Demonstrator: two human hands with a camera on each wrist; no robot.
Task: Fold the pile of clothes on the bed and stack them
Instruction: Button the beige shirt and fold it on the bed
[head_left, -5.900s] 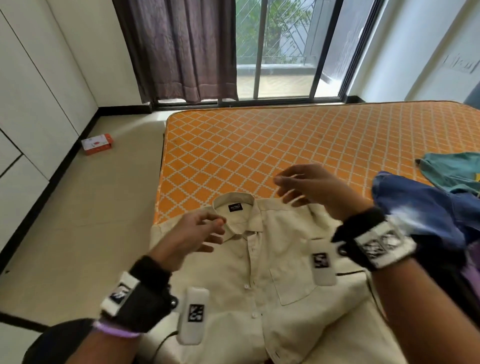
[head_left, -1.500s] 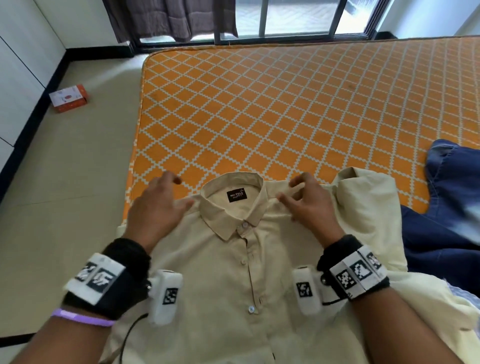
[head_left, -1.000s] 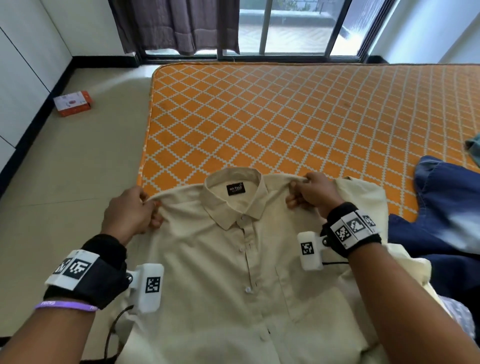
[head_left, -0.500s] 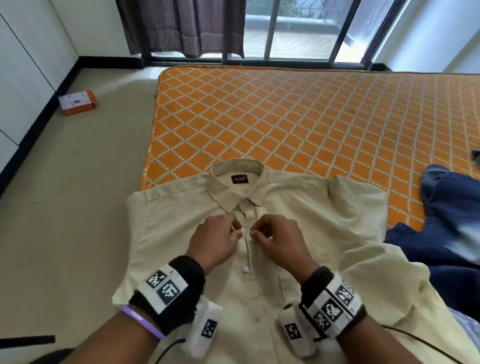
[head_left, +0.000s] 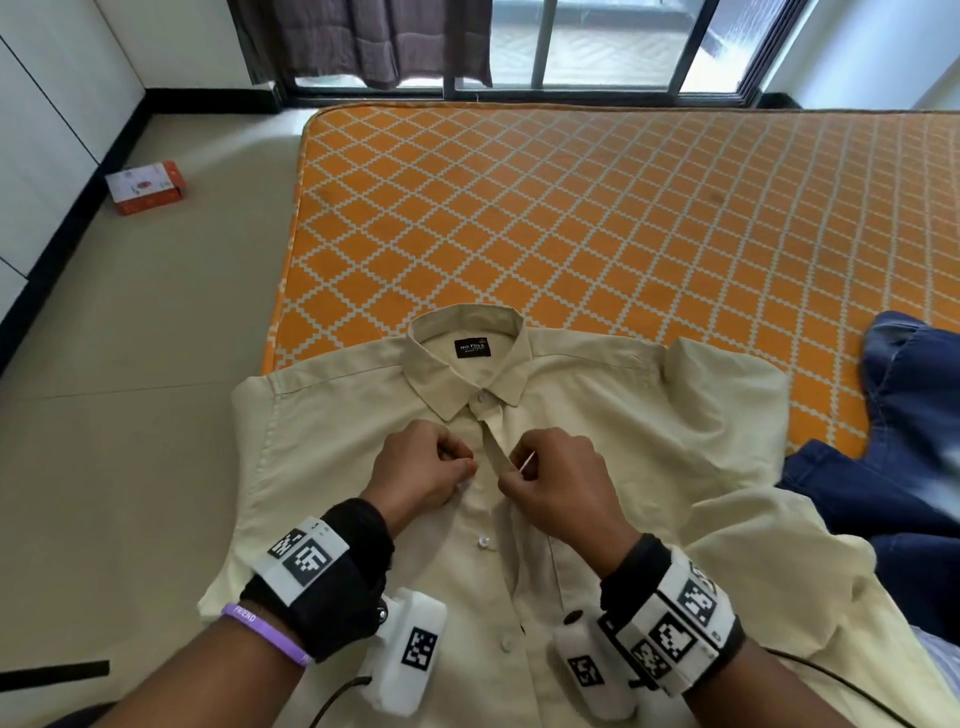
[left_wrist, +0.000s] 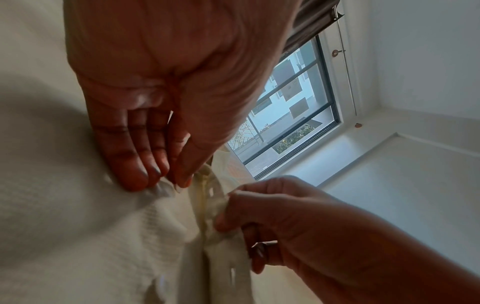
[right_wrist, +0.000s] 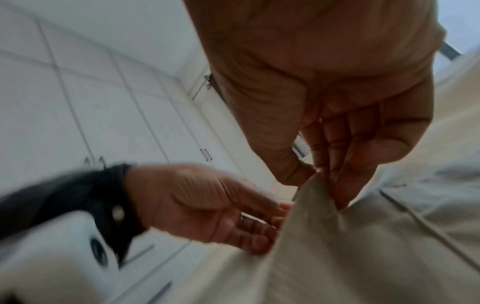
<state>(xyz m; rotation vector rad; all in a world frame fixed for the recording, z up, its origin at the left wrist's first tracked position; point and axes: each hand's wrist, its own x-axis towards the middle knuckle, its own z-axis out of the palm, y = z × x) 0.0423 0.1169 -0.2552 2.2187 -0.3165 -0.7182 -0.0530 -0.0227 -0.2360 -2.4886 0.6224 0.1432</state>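
Step in hand: closing the placket of beige shirt (head_left: 597, 431), spread collar-up at near left corner of bed (head_left: 623, 218). Left hand (head_left: 421, 467) pinches button side; right hand (head_left: 556, 480) pinches placket edge. Next: seat button, then fold.

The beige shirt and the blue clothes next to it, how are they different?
The beige shirt is spread flat and facing up; the blue clothes lie crumpled. The left hand and right hand pinch the shirt; nothing touches the blue clothes. Both lie on the orange bed.
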